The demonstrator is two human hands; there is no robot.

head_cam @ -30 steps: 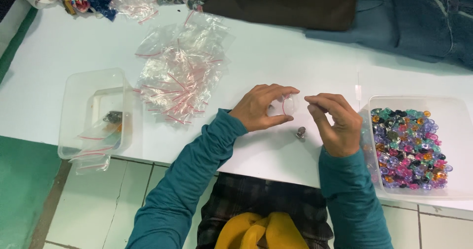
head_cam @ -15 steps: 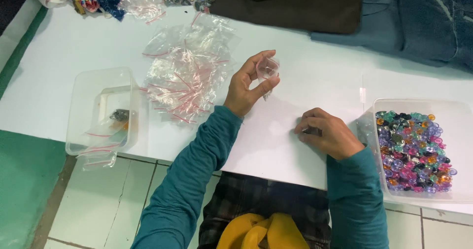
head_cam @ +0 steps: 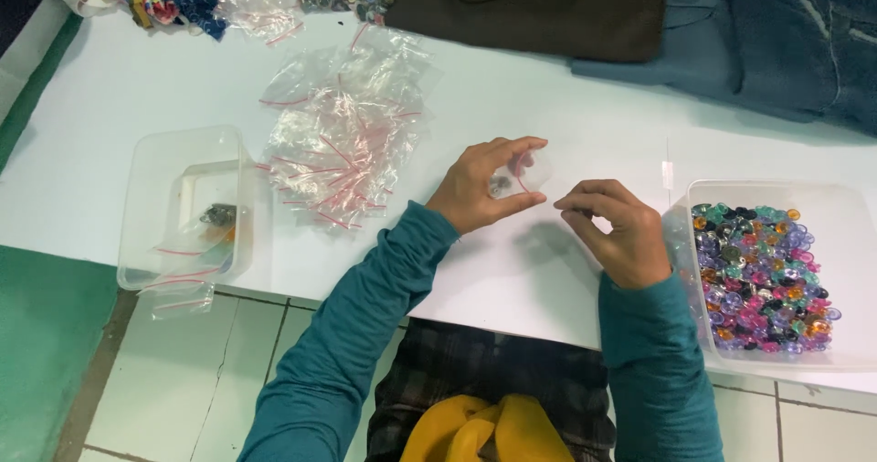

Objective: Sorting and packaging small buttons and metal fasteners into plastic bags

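Your left hand (head_cam: 475,192) pinches 1 small clear bag (head_cam: 523,171) already holding a bead; your right hand (head_cam: 617,233), fingertips pinched together, apparently empty, sits beside the full bead tub (head_cam: 776,197).

Two hands, left hand (head_cam: 475,188), right hand (head_cam: 619,233), two clear plastic tubs (head_cam: 155,188), one small bag (head_cam: 521,171)

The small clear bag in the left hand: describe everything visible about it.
The small bag is clear, thin plastic with a red strip along one edge, like the empty ones heaped on the table to its left. It is held up off the white table between the thumb and fingers of the left hand. A small dark object shows through it near the thumb; its kind cannot be made out. The right hand is close to the bag's right edge, fingertips pinched, apparently not touching it.
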